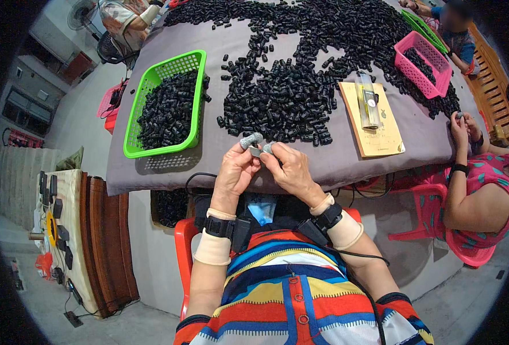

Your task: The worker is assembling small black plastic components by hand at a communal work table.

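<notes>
My left hand (235, 171) and my right hand (292, 169) meet just above the table's near edge, fingers closed in a pinch. Grey covers wrap a fingertip on each hand. Between the fingertips is a small grey flat-sided piece (254, 151), partly hidden by the fingers. A dark bit shows beside it, too small to name. Just beyond my hands lies a heap of small black cylindrical parts (277, 103). To the left stands a green plastic basket (199, 106) holding more of these black parts.
Right of the heap, a yellow booklet (386, 135) lies under a clear plastic case (369, 106). A pink basket (421, 63) stands farther right. More black parts cover the grey tablecloth's (208, 172) far side. Other people sit around the table; one on the right (475, 190) has both hands raised.
</notes>
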The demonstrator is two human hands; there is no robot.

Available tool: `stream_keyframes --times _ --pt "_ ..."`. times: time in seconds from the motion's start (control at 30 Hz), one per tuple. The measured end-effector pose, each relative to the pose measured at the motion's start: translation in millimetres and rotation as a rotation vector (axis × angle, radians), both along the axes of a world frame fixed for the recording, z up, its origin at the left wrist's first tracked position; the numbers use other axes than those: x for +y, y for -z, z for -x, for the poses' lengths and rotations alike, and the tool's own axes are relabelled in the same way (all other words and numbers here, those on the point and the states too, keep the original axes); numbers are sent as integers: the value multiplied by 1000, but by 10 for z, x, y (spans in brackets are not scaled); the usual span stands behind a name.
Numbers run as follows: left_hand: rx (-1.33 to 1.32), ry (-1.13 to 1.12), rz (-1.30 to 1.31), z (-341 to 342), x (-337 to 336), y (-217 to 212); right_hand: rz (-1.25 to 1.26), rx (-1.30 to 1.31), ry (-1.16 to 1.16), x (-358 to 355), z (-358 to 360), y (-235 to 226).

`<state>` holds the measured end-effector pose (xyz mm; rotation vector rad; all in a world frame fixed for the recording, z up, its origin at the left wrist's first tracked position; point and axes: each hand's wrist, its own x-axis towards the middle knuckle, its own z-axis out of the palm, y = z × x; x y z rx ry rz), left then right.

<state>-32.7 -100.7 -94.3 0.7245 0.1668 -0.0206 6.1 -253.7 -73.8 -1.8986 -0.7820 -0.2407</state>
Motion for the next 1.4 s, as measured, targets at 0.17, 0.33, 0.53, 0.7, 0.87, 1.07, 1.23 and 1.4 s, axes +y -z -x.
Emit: stream_keyframes --times 0.17,0.33,0.53,0.7,0.87,1.07,1.23,1.4 --pt "-33 53 73 -2 54 59 17 -13 -2 7 -6 20" --pt "-49 71 65 8 63 58 37 -21 -14 5 -5 13" --pt "-44 75 64 -1 48 35 47 -21 -21 1 -19 20" --pt "-28 62 47 -8 64 42 57 -30 -24 19 -22 26" --pt "-3 38 44 -15 45 22 62 -49 -11 29 -18 27" --pt "-2 57 13 -19 56 34 71 -58 -4 36 -5 23" --pt "-22 65 4 -26 42 34 80 -62 26 48 -8 54" --pt "-15 48 1 -15 39 33 69 -74 18 48 -15 47"
